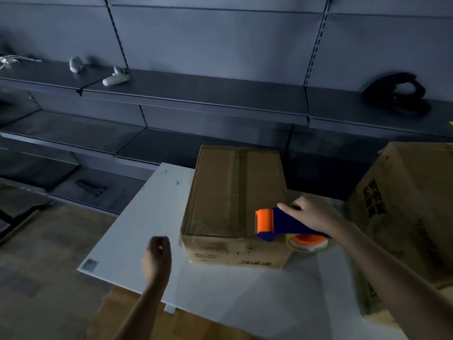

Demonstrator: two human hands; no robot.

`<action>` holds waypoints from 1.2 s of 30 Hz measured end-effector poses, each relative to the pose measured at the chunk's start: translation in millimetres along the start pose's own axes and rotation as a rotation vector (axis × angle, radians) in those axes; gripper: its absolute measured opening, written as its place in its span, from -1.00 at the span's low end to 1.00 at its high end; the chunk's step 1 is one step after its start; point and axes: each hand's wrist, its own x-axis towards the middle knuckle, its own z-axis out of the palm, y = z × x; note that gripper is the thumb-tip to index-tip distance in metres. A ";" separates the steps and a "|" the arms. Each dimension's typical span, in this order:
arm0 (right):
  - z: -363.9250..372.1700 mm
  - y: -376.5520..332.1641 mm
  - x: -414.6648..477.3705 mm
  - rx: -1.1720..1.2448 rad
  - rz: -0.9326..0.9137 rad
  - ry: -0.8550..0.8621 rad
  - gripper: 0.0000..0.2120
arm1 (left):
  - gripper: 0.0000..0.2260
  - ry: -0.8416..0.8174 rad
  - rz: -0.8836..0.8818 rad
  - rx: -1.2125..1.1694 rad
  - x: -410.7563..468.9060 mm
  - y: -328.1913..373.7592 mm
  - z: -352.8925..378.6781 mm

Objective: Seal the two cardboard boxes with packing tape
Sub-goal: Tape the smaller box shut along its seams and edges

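A closed cardboard box sits on a white table, with a strip of tape running down the middle of its top. My right hand grips the blue and orange tape dispenser at the box's near right corner; its tape roll hangs beside the box. My left hand hovers over the table left of the box, fingers curled and holding nothing. A second, larger cardboard box stands at the right.
Dark metal shelves run along the back wall. On them lie white game controllers and a black object. Wooden floor shows left of the table.
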 end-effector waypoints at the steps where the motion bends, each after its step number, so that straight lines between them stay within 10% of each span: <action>1: -0.1 0.4 0.5 0.007 0.006 0.001 -0.49 | -0.88 0.078 0.201 0.090 -2.1 5.6 -2.3; 6: -0.6 0.5 1.1 0.022 0.010 -0.002 -0.49 | -0.55 -0.158 0.932 0.520 -13.4 18.3 6.8; 13: 1.0 -2.9 9.2 -0.037 -0.030 -0.011 -0.48 | -0.37 -0.220 0.889 0.817 -34.4 22.4 29.7; 26: 1.8 -16.9 13.8 -0.051 -0.017 -0.045 -0.47 | -0.20 -0.192 1.055 0.675 -33.8 35.0 52.7; 31: 18.5 -50.2 20.2 -0.054 -0.032 -0.035 -0.45 | -0.65 -0.106 1.135 0.579 7.7 21.8 30.3; 36: 31.9 -88.7 32.6 -0.041 -0.014 -0.064 -0.46 | -0.44 -0.197 1.022 0.680 45.5 16.0 -5.8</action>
